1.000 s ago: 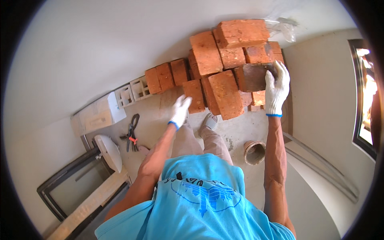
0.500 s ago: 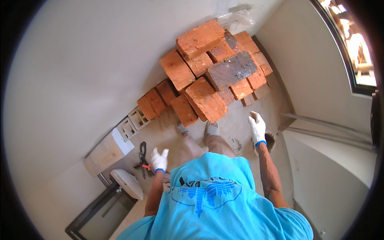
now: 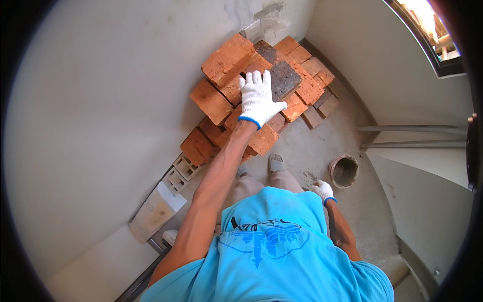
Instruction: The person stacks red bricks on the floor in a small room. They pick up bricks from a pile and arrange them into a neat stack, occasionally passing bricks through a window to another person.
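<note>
My left hand, in a white knitted glove with a blue cuff, reaches forward over the brick pile with its fingers spread. It covers part of a blackened brick; whether it touches the brick I cannot tell. An orange brick lies on top of the pile, just beyond and left of the hand. Below the wrist, another orange brick is partly hidden by my forearm. My right hand, gloved the same way, hangs beside my right knee with its fingers curled in and nothing visible in them.
A round bucket stands on the floor to the right. Pale hollow blocks and a white box-like object line the left wall. Metal bars stretch along the right wall below a window. Clear plastic lies behind the bricks.
My left hand has swung up and forward from beside my legs to over the bricks. My right hand has drawn back toward my knee and curled, uncovering the bucket. The view has shifted.
</note>
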A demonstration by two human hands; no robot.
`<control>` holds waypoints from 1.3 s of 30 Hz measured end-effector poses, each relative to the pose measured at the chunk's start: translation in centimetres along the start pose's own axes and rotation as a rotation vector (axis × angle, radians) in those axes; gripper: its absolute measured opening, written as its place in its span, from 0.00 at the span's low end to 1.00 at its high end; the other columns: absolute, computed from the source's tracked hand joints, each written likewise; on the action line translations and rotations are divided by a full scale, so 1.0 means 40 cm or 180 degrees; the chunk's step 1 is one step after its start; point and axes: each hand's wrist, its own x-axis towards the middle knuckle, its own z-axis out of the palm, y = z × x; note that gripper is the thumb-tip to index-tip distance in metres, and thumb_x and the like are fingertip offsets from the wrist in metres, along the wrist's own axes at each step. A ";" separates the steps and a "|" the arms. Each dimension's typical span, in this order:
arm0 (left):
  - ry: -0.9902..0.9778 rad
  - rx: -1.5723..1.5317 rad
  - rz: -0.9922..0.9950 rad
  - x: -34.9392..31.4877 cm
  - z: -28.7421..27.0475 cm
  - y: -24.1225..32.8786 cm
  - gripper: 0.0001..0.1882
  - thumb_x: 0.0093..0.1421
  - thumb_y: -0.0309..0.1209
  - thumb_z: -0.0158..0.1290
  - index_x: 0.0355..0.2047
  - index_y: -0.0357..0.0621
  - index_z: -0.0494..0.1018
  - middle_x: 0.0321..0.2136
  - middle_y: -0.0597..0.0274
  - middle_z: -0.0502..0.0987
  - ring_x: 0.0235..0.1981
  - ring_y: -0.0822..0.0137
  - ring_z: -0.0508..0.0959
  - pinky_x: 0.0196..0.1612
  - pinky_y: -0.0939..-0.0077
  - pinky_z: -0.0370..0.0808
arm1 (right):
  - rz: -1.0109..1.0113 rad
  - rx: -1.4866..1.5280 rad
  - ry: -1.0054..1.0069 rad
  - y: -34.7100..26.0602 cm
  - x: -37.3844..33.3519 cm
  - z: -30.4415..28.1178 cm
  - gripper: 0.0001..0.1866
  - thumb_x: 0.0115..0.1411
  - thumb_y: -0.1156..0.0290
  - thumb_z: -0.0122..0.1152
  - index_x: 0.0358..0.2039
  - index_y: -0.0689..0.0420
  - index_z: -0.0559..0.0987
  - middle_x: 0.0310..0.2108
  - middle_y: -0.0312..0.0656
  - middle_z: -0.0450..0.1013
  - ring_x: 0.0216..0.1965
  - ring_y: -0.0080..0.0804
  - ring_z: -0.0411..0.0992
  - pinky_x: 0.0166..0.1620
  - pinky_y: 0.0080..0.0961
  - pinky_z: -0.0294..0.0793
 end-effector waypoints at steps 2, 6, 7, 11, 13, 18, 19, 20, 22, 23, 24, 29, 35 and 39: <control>0.0025 0.0047 -0.0073 0.019 0.012 -0.002 0.65 0.44 0.62 0.72 0.72 0.36 0.58 0.60 0.41 0.70 0.64 0.44 0.71 0.66 0.47 0.66 | 0.0207 0.0221 0.0010 0.041 -0.043 0.007 0.21 0.59 0.56 0.65 0.45 0.60 0.87 0.43 0.56 0.84 0.47 0.53 0.82 0.52 0.42 0.80; -0.0321 -0.0157 -0.0212 0.036 0.006 0.013 0.65 0.42 0.59 0.73 0.73 0.38 0.57 0.57 0.43 0.71 0.58 0.49 0.75 0.60 0.54 0.74 | 0.0696 0.0559 0.0023 0.074 -0.097 0.032 0.21 0.57 0.58 0.66 0.46 0.58 0.87 0.42 0.55 0.84 0.48 0.51 0.82 0.54 0.39 0.79; -0.0327 -0.0145 -0.0244 0.037 0.004 0.015 0.64 0.42 0.58 0.73 0.73 0.38 0.57 0.56 0.43 0.72 0.57 0.51 0.76 0.58 0.56 0.75 | 0.0744 0.0607 -0.0025 0.089 -0.097 0.046 0.21 0.58 0.58 0.66 0.46 0.58 0.88 0.42 0.55 0.84 0.48 0.51 0.82 0.54 0.39 0.79; -0.0194 -0.0402 -0.0299 0.046 0.008 0.008 0.64 0.40 0.57 0.74 0.73 0.41 0.59 0.56 0.43 0.73 0.57 0.49 0.76 0.61 0.54 0.74 | 0.0760 0.1067 -0.0028 0.100 -0.059 0.105 0.20 0.59 0.58 0.64 0.46 0.57 0.88 0.43 0.53 0.84 0.47 0.48 0.83 0.54 0.38 0.79; -0.0095 -0.0693 -0.0338 0.050 0.005 -0.005 0.63 0.38 0.57 0.75 0.72 0.42 0.61 0.55 0.42 0.74 0.57 0.46 0.76 0.62 0.53 0.73 | 0.0538 0.1098 0.0084 0.073 -0.043 0.106 0.20 0.59 0.59 0.63 0.47 0.57 0.88 0.43 0.53 0.84 0.47 0.48 0.83 0.54 0.38 0.79; 0.0305 -0.1432 -0.0589 0.029 -0.049 -0.058 0.61 0.33 0.53 0.78 0.67 0.41 0.69 0.55 0.42 0.76 0.59 0.45 0.76 0.64 0.52 0.73 | 0.0568 0.1310 0.0345 0.048 -0.046 0.085 0.20 0.60 0.62 0.65 0.48 0.61 0.86 0.43 0.53 0.85 0.45 0.41 0.83 0.51 0.34 0.80; 0.0498 -0.1374 -0.0485 0.030 -0.062 -0.086 0.60 0.34 0.53 0.77 0.67 0.43 0.69 0.53 0.42 0.76 0.56 0.45 0.76 0.63 0.52 0.73 | 0.0623 0.1329 0.0302 0.043 -0.060 0.073 0.21 0.59 0.61 0.63 0.47 0.61 0.87 0.44 0.54 0.84 0.47 0.44 0.83 0.52 0.35 0.80; 0.0689 -0.1316 -0.0379 0.037 -0.074 -0.114 0.60 0.34 0.54 0.76 0.67 0.44 0.68 0.52 0.42 0.76 0.54 0.45 0.76 0.61 0.52 0.73 | 0.0680 0.1348 0.0259 0.039 -0.069 0.069 0.22 0.58 0.60 0.61 0.47 0.60 0.87 0.45 0.55 0.84 0.48 0.46 0.83 0.54 0.36 0.79; 0.0874 -0.0936 -0.0269 0.059 -0.144 -0.147 0.58 0.35 0.55 0.76 0.66 0.42 0.70 0.52 0.43 0.75 0.55 0.45 0.75 0.63 0.52 0.72 | 0.0616 0.1184 0.0237 0.081 -0.067 0.090 0.22 0.59 0.60 0.61 0.47 0.61 0.87 0.44 0.55 0.84 0.47 0.46 0.83 0.54 0.36 0.80; 0.0966 -0.0849 -0.0226 0.076 -0.159 -0.171 0.57 0.35 0.54 0.75 0.66 0.43 0.70 0.52 0.43 0.75 0.56 0.45 0.75 0.63 0.52 0.72 | 0.0579 0.1103 0.0229 0.110 -0.063 0.109 0.22 0.59 0.59 0.61 0.46 0.61 0.87 0.44 0.55 0.84 0.47 0.46 0.83 0.53 0.36 0.80; 0.1055 -0.0779 -0.0174 0.098 -0.162 -0.192 0.57 0.36 0.54 0.75 0.66 0.43 0.70 0.52 0.44 0.75 0.56 0.45 0.75 0.64 0.52 0.72 | 0.0642 0.1149 0.0207 0.118 -0.063 0.117 0.21 0.59 0.59 0.62 0.46 0.61 0.87 0.44 0.55 0.84 0.47 0.47 0.83 0.53 0.36 0.80; 0.1009 0.0172 -0.0051 0.177 -0.126 -0.308 0.50 0.44 0.53 0.72 0.64 0.42 0.72 0.56 0.42 0.75 0.60 0.45 0.74 0.65 0.51 0.70 | 0.0776 0.1106 0.0245 0.125 -0.055 0.108 0.20 0.59 0.58 0.63 0.45 0.59 0.87 0.43 0.54 0.84 0.48 0.48 0.83 0.53 0.37 0.79; 0.0959 0.0404 0.0049 0.185 -0.051 -0.336 0.43 0.55 0.50 0.68 0.65 0.41 0.70 0.62 0.41 0.71 0.64 0.45 0.70 0.66 0.49 0.67 | 0.0772 0.1109 0.0385 0.122 -0.081 0.093 0.19 0.60 0.59 0.64 0.45 0.58 0.88 0.42 0.53 0.84 0.48 0.47 0.83 0.53 0.38 0.79; 0.1051 0.0470 0.0059 0.184 -0.043 -0.328 0.43 0.56 0.50 0.68 0.65 0.40 0.69 0.62 0.43 0.70 0.65 0.45 0.68 0.66 0.48 0.66 | 0.0820 0.1154 0.0302 0.113 -0.072 0.100 0.20 0.59 0.59 0.64 0.45 0.58 0.87 0.42 0.53 0.84 0.47 0.48 0.83 0.52 0.38 0.79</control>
